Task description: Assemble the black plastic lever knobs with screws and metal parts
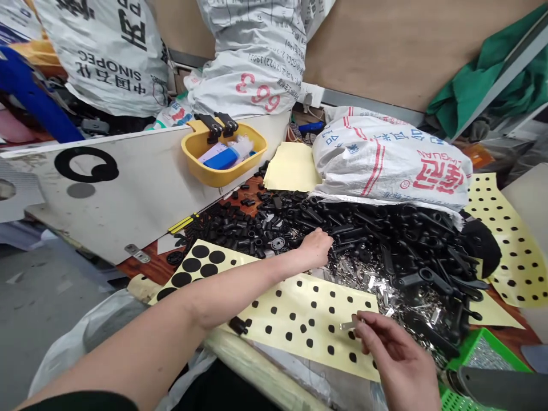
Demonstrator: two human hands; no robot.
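Observation:
My left hand (317, 248) reaches across to the heap of black plastic parts (351, 225), its fingers curled downward and closed at the near side. Whatever sits between those fingertips is hidden behind the hand. Between thumb and forefinger, my right hand (398, 359) pinches a small flat metal piece (347, 326) above the pale yellow sheet (285, 308) dotted with black stickers. Small shiny metal pieces (363, 274) lie scattered between the hands and the heap. A short black cylindrical part (238, 325) rests on the sheet's near edge.
A yellow bin (223, 174) is clipped to the white board (145, 188) at left. White woven sacks (389, 157) stand behind the heap. A green basket (466, 348) of tiny metal parts and a dark tool (500, 385) are at lower right. Another dotted sheet (511, 240) lies at right.

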